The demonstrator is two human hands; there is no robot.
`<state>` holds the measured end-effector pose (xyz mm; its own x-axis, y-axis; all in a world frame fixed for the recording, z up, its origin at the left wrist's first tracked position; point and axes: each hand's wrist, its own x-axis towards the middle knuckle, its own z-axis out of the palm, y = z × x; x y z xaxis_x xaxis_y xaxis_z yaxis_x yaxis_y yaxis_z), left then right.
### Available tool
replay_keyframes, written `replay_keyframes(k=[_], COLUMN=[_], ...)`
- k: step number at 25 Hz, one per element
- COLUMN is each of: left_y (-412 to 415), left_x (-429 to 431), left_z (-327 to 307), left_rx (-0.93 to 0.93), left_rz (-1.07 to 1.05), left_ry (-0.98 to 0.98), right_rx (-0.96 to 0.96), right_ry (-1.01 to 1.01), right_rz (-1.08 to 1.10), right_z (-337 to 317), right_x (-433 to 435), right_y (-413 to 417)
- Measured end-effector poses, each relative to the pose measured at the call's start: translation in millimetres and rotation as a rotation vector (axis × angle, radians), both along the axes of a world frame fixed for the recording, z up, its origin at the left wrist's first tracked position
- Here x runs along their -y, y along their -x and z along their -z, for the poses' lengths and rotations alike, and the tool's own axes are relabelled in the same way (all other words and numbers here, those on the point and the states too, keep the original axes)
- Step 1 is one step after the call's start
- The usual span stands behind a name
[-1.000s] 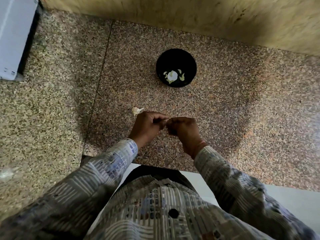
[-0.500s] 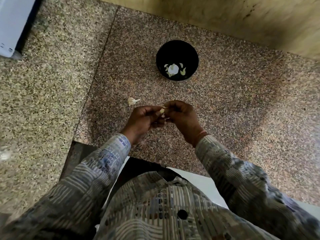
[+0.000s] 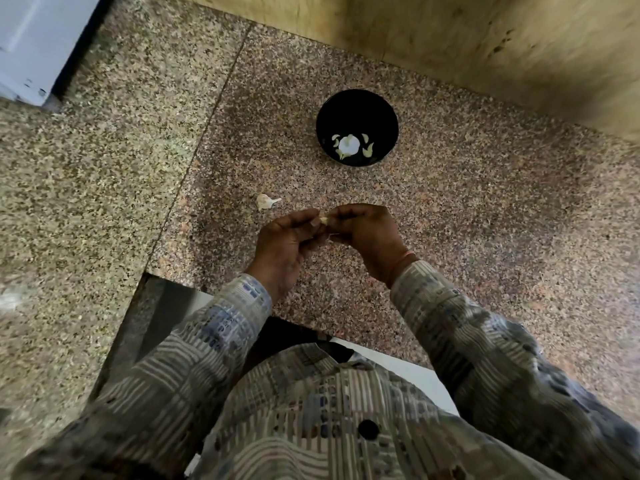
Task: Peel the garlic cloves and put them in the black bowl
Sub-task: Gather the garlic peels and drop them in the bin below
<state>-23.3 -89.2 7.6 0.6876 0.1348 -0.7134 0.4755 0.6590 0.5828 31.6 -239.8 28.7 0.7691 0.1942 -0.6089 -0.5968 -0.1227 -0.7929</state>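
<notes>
A small pale garlic clove is pinched between the fingertips of my left hand and my right hand, held a little above the granite counter. Both hands curl round it and hide most of it. Straight beyond them stands the black bowl, holding several pale peeled cloves and a white round piece at its bottom. A bit of garlic with papery skin lies on the counter just left of and beyond my left hand.
The reddish granite counter meets a greyer speckled slab at a seam on the left. A wooden wall panel runs along the back. A white appliance sits at the far left corner. The counter's near edge is below my wrists.
My hands rose slightly and turned, so the clove now shows between the fingertips. The view shifted down, so the bowl and counter appear higher in the frame.
</notes>
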Motion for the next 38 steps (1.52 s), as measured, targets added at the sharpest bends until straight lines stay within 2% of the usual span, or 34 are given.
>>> replay_keyframes(k=[4, 9, 12, 15, 16, 18, 20, 22, 23, 24, 26, 28, 30, 31, 32, 34, 36, 38], left_y=[2.6, 4.6, 8.4, 12.1, 13.2, 14.6, 15.4, 17.4, 17.9, 18.5, 19.5, 18.6, 15.6, 14.3, 13.3, 13.3, 14.6, 15.6], left_x=[-4.9, -13.1, -17.6, -19.4, -19.8, -20.4, -20.0, -20.2, -20.4, -20.2, -16.7, -12.6, -9.1, -8.0, -7.7, -9.9, -12.2, -12.5], left_z=[0.6, 1.0, 6.2, 9.7, 10.6, 12.0, 14.5, 15.9, 16.7, 17.0, 17.3, 17.0, 16.0, 15.1, 14.2, 15.5, 17.4, 16.6], left_rx=[0.056, 0.034, 0.014, -0.001, -0.009, -0.023, -0.035, -0.03, -0.025, -0.022, -0.033, -0.089, -0.176, -0.21, -0.228, -0.233, -0.211, -0.181], left_rz=[0.105, 0.13, 0.109, 0.073, 0.06, 0.039, 0.023, 0.006, 0.01, 0.024, 0.058, 0.051, -0.011, -0.047, -0.083, -0.126, -0.046, 0.069], left_ry=[-0.103, -0.051, -0.029, -0.026, -0.028, -0.042, -0.046, -0.04, -0.042, -0.054, -0.124, -0.192, -0.138, -0.058, 0.037, 0.155, 0.079, -0.106], right_rx=[-0.07, -0.026, 0.089, 0.302, 0.35, 0.409, 0.336, 0.064, -0.035, -0.056, 0.05, 0.368, 0.672, 0.679, 0.572, 0.233, 0.025, -0.049], right_ry=[0.008, 0.053, 0.273, 0.542, 0.595, 0.647, 0.539, 0.242, 0.124, 0.087, 0.167, 0.385, 0.523, 0.493, 0.404, 0.117, -0.078, -0.124], right_rz=[-0.067, -0.04, -0.153, -0.523, -0.572, -0.494, -0.254, -0.061, -0.059, -0.097, -0.166, -0.307, -0.424, -0.384, -0.282, -0.036, 0.078, 0.091], right_z=[9.0, 18.2, 29.1, 34.1, 34.3, 31.1, 25.4, 17.2, 13.2, 12.1, 13.7, 21.5, 27.2, 29.6, 29.6, 26.8, 26.1, 27.8], right_x=[4.2, -4.8, -7.3, -4.1, -2.7, -1.8, -1.8, -4.2, -5.5, -5.7, -5.8, -4.4, -6.7, -7.3, -7.1, -6.0, -4.3, -4.1], right_y=[2.5, 8.4, 6.8, 2.9, 2.3, 3.1, 6.7, 11.4, 14.0, 16.3, 21.4, 24.7, 30.4, 32.8, 34.2, 34.9, 34.8, 35.6])
